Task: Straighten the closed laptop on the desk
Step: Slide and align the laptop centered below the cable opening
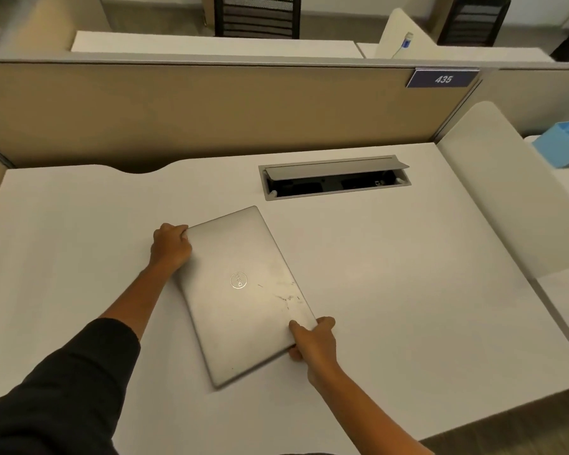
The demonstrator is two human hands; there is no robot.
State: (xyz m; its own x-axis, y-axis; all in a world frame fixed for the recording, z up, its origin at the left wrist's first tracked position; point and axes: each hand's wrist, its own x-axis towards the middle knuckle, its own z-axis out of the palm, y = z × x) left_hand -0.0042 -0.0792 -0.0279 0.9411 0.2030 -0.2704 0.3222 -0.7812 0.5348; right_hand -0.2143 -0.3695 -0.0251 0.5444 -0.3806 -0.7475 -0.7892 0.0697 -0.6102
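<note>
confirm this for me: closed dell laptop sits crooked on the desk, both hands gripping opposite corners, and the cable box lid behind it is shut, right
Not quite: the head view shows the cable box lid propped open. The rest holds: the closed Dell laptop sits crooked on the desk, the left hand and right hand gripping opposite corners.

The scene is lit warmly and evenly from above; only soft shadows are cast. A dull sheen is seen on the laptop [243, 290]. Straight desk [408, 274] edges are bowed by wide-angle distortion; detail is slightly softened.
</note>
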